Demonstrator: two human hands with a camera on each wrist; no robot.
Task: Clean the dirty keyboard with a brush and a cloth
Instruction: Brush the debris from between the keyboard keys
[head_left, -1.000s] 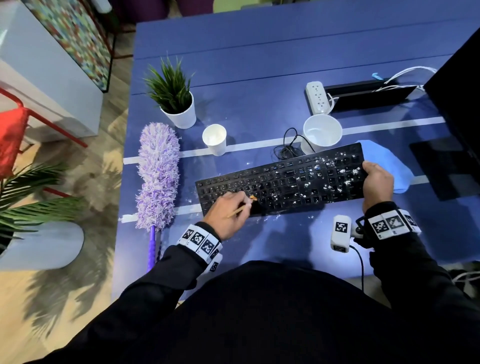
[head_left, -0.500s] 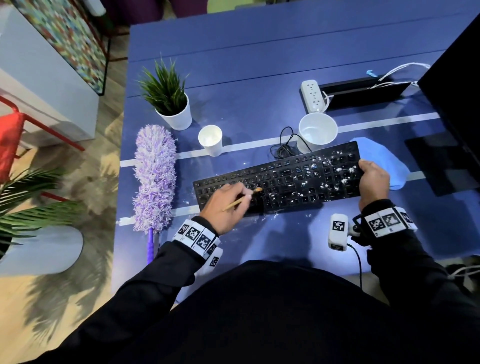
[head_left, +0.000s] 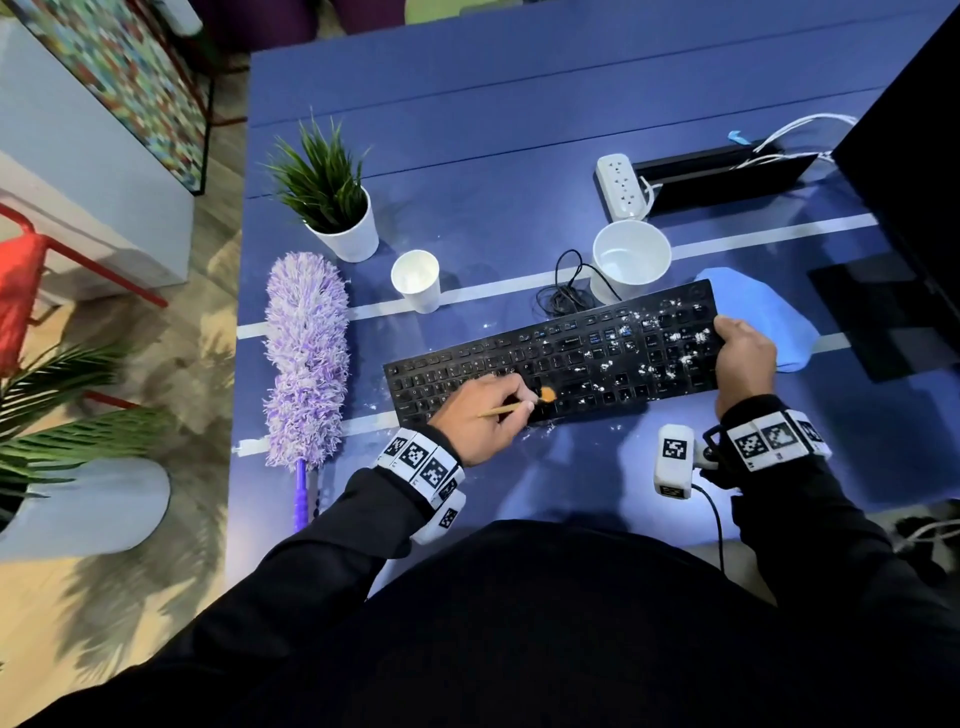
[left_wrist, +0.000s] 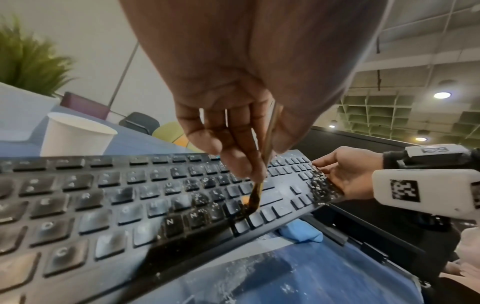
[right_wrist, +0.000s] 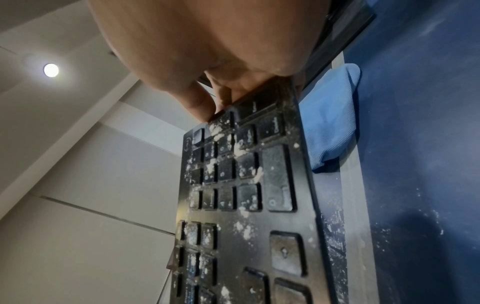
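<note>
The keyboard (head_left: 561, 358) sits tilted on the desk (head_left: 519, 156). I've swept the brush (head_left: 540, 397) rightward, pinched in my left hand (head_left: 483, 421); my right hand (head_left: 743, 358) grips the crumb-covered end, still uncleaned. The cloth (head_left: 769, 317) waits beside it.

The head view looks steeply down from above at the whole blue wooden table (head_left: 519, 130). Each wrist view sits low and very close, looking along its hand across the crumb-speckled black keyboard (left_wrist: 130, 195) (right_wrist: 259, 205) (head_left: 571, 358). All three views share that keyboard and the folded blue cloth (head_left: 769, 317) (left_wrist: 301, 231) (right_wrist: 330, 119).
</note>
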